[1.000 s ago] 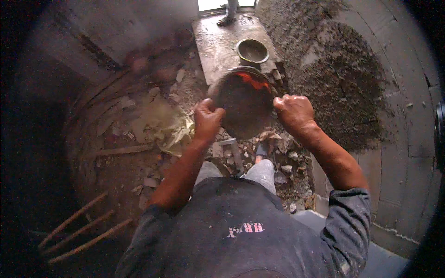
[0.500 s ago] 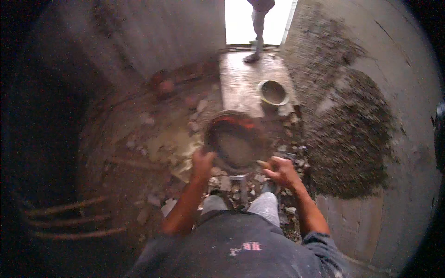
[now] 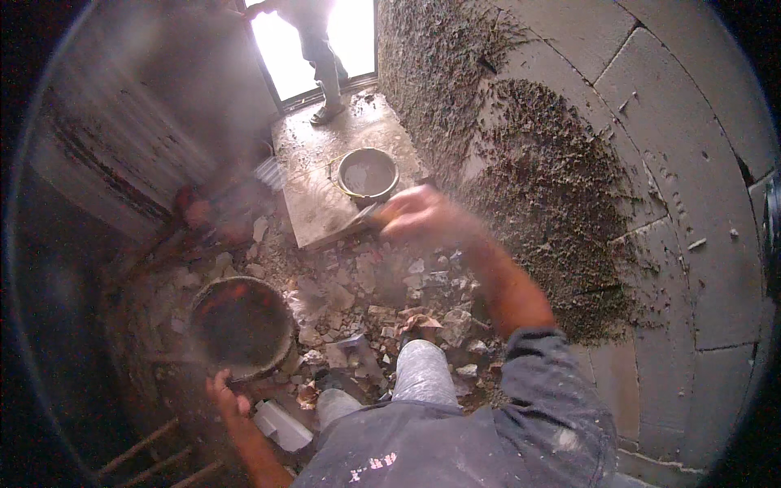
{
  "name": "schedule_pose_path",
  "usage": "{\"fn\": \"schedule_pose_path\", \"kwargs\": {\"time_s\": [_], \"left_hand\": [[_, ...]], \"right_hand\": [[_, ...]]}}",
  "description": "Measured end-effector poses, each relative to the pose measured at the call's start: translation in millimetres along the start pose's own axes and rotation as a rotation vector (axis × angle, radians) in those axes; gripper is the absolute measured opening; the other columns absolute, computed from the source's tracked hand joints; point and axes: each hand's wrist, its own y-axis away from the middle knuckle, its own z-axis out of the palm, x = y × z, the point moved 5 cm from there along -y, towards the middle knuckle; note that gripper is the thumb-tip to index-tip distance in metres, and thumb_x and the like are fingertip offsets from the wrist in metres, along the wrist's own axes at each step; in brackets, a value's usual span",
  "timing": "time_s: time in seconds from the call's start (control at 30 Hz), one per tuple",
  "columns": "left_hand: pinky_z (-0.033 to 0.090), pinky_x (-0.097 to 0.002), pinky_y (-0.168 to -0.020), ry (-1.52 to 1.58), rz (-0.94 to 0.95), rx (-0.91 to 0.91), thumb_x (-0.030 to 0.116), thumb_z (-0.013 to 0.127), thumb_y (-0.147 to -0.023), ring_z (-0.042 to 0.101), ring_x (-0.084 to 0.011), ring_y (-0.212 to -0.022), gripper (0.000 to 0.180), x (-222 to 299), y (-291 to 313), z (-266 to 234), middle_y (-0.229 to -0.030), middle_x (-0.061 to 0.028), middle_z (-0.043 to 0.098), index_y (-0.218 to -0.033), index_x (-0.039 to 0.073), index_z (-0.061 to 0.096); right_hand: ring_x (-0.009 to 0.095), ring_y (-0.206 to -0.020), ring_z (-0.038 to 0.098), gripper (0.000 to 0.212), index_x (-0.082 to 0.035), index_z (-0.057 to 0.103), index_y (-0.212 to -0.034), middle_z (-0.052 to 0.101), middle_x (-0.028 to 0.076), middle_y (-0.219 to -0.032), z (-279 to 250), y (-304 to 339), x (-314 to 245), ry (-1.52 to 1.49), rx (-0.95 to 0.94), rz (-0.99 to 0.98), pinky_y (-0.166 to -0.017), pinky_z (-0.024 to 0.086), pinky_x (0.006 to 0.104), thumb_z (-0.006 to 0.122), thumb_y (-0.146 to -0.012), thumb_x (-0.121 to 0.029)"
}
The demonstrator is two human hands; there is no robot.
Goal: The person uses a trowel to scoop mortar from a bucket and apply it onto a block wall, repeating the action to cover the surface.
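Observation:
My right hand (image 3: 427,218), blurred by motion, is closed around the handle of what looks like a trowel (image 3: 364,218). Its thin blade points left, just in front of a bucket of grey wet mortar (image 3: 368,195) standing on a pale board (image 3: 313,175). At the lower left my left hand (image 3: 228,396) has its fingers apart and holds nothing. Just beyond those fingers is a dark round bucket (image 3: 285,358), reddish inside at the far side, resting on the rubble; whether the fingertips touch its rim I cannot tell.
Broken stone and rubble (image 3: 374,285) cover the floor around my legs. On the right, rough wet mortar (image 3: 553,211) coats part of a block wall (image 3: 691,163). A person (image 3: 321,57) stands on the far end of the board at a bright doorway. Thin rods (image 3: 146,447) lie lower left.
The dark bucket, between my hands before, now sits on the rubble at the left, and my left hand is off it. My right hand has moved forward toward the mortar bucket. The view has turned.

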Motion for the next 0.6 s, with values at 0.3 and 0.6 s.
{"fn": "schedule_pose_path", "kwargs": {"time_s": [0.3, 0.6], "left_hand": [[0.056, -0.0458, -0.075, -0.098, -0.064, 0.151, 0.013, 0.064, -0.084, 0.06, -0.0255, -0.084, 0.03, -45, 26, -7, -0.097, -0.009, 0.059, -0.11, 0.003, 0.055], [0.051, -0.0347, -0.082, -0.669, 0.051, -0.271, 0.008, 0.066, -0.079, 0.065, -0.0197, -0.091, 0.042, -5, -3, 122, -0.103, -0.0117, 0.071, -0.119, -0.005, 0.065]], "right_hand": [[0.01, -0.069, 0.059, 0.015, -0.005, 0.065, -0.095, 0.066, 0.003, -0.086, -177, 247, -73, 0.313, 1.071, 0.268, -0.059, 0.046, 0.0226, 0.071, -0.093, -0.018], [0.031, -0.086, 0.069, 0.018, -0.01, 0.063, -0.096, 0.07, 0.011, -0.09, 94, 86, -64, 1.323, 0.245, 0.083, -0.07, 0.053, 0.0425, 0.068, -0.085, -0.023]]}}
